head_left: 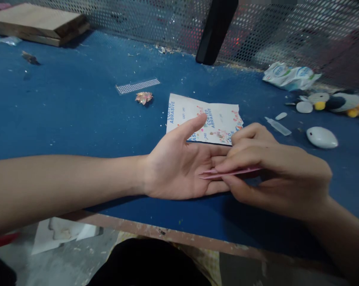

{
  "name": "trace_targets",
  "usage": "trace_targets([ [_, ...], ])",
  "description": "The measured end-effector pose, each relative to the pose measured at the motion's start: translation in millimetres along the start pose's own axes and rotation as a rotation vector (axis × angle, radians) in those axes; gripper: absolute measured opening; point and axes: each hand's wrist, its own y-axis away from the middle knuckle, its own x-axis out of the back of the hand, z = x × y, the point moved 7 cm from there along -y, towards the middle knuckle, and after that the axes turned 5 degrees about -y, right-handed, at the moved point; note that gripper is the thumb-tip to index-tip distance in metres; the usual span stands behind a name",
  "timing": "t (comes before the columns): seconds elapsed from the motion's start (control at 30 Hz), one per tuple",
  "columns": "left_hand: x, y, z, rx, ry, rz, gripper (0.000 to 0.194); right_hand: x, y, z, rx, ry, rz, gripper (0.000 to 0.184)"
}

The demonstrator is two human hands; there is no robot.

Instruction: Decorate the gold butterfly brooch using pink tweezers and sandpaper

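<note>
Palm up on the blue tabletop, my left hand (179,171) lies open with its thumb raised and its fingers stretched out. My right hand (274,171) pinches a pair of pink tweezers (227,173) over the left fingers. The tweezer tips stand slightly apart at the left palm; whether anything tiny lies between them I cannot make out. Behind my hands is a sheet of sandpaper (194,111), its printed white back up, with small colourful bits on it. Farther left lie a strip of small round beads or gems (139,85) and a shiny pinkish-gold crumpled piece (144,97).
Wooden boards (39,22) sit at the back left. A perforated metal screen (143,24) and a black post (216,31) bound the back. On the right are a wipes packet (290,76), a plush toy (342,102), a small clear tube (278,126) and a white rounded object (322,137).
</note>
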Motion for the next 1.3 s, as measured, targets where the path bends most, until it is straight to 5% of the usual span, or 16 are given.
trace_targets([
  [0.8,1.3,-0.2,-4.4,0.022,0.141,0.018,0.089,-2.0,-3.4,-3.8,0.041,-0.051,-0.016,0.022],
  [1.0,2.8,1.7,-2.9,-0.106,0.022,0.11,0.055,30.8,-1.2,13.6,-0.057,-0.185,0.219,0.026],
  [1.07,-3.0,7.7,-0.6,-0.192,-0.221,0.135,0.035,46.3,1.6,25.9,-0.081,-0.247,0.341,0.025],
  [1.13,-14.4,16.6,1.7,-0.311,-0.718,0.14,0.015,58.6,3.9,35.1,-0.064,-0.28,0.422,0.024],
  [1.23,-49.6,34.8,-7.8,-0.686,-1.661,-0.017,0.014,61.5,2.3,45.8,-0.138,-0.252,0.362,0.02],
  [1.3,-58.3,42.9,-18.6,-0.847,-2.021,-0.008,0.018,56.8,0.9,47.6,-0.194,-0.211,0.27,0.015],
])
